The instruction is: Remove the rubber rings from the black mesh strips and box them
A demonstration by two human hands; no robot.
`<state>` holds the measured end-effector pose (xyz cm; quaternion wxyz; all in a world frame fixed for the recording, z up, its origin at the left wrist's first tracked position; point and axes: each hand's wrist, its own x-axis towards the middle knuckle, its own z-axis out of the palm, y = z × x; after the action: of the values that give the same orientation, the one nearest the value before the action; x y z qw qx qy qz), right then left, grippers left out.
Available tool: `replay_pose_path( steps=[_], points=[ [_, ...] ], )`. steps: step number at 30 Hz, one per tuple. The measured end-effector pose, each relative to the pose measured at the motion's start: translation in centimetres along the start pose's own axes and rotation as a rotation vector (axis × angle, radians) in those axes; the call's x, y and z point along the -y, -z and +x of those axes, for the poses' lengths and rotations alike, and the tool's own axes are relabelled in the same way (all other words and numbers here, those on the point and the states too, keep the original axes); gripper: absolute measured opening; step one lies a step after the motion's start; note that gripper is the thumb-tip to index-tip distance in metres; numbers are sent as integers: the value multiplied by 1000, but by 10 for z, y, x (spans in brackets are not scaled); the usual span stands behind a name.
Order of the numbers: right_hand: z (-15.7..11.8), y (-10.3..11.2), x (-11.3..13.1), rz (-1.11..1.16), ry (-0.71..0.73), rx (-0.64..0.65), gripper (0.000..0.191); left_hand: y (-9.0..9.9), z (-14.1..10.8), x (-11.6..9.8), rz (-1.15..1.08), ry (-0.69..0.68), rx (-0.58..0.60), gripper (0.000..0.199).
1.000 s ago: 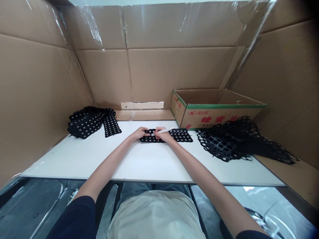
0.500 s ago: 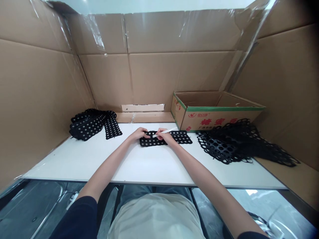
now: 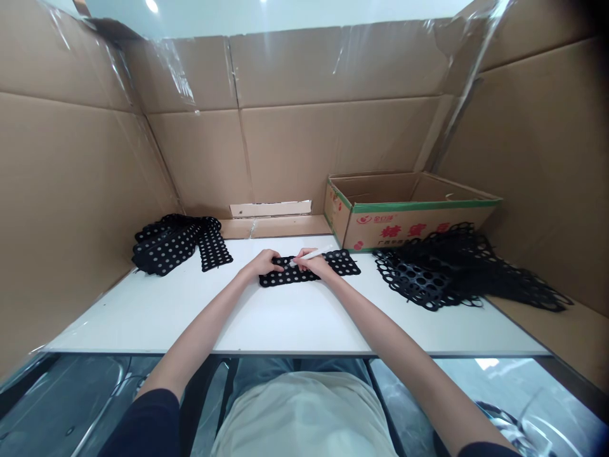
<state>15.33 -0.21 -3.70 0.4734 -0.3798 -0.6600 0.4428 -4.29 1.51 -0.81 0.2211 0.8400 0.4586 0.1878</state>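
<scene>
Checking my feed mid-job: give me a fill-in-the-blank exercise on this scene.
The slim tool in the right hand is coloured ____.
The left hand touches a dotted strip coloured mainly ____.
The printed box has a front top edge coloured ____.
The loose netting lies to the person's ____ of the strip.

Missing words: white; black; green; right.

The black dotted strip (image 3: 288, 275) has been turned slightly — its left end is now swung toward the near side of the tabletop (image 3: 285, 320), and a wider gap is left to the black mesh pile (image 3: 428, 276) on the right. The left grip (image 3: 264, 262) has been brought nearer too — and more ceiling (image 3: 285, 16) is now shown beyond the far cardboard wall (image 3: 288, 139).
</scene>
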Motion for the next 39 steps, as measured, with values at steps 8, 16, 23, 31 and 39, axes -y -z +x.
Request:
replay_pose_path(
  steps=[8, 16, 23, 31, 39],
  points=[
    [1, 0, -1, 27, -16, -17, 23, 4, -1, -7, -83, 50, 31, 24],
    [-1, 1, 3, 65, -16, 19, 23, -3, -4, -8, -121, 35, 2, 25],
    [-1, 2, 3, 46, 37, 92, 20, -7, -3, -4, -22, -72, -25, 22],
    [1, 1, 0, -5, 31, 161, 16, -11, -6, -2, -13, -211, -73, 18],
    [9, -2, -3, -27, -44, 135, 17, -13, -5, 0, -21, -222, -97, 17]
  ],
)
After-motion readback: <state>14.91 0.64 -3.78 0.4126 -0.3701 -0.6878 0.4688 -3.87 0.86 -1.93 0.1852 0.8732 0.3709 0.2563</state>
